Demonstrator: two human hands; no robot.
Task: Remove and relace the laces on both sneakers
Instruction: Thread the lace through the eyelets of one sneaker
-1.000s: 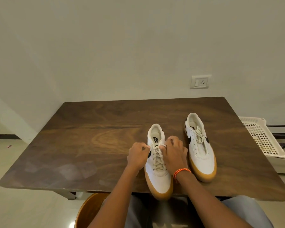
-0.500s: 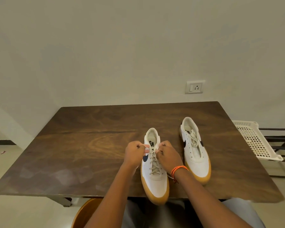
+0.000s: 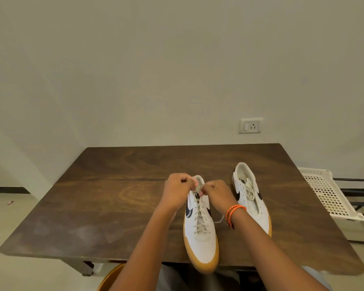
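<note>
Reaching forward over the near table edge, both bare forearms converge on the nearer white leather sneaker with a gum-coloured sole (image 3: 201, 234), whose toe overhangs the edge of the dark brown wooden table (image 3: 97, 206). A braided orange thread bracelet (image 3: 234, 211) circles the right wrist. Cream flat laces (image 3: 200, 220) run crisscross up this shoe, and one loose end trails onto the tabletop beside the right wrist.

Left hand (image 3: 177, 191): knuckles up, fingers curled tight, pinching lace at the tongue top. Right hand (image 3: 215, 194): likewise curled, thumb and fingertips nipping the lace just beside the left hand's fingers. The two hands nearly touch above the shoe's collar; whether it is a knot or a lace end between them cannot be told.

Farther right, apart from the hands, the second white gum-soled sneaker (image 3: 250, 196) rests flat on the table, heel away, its own laces bunched loosely over the tongue.

Beyond the table's right edge, a white perforated plastic basket (image 3: 326, 194) sits on a dark rack. On the pale wall behind, a white switch-and-socket plate (image 3: 250, 125).
</note>
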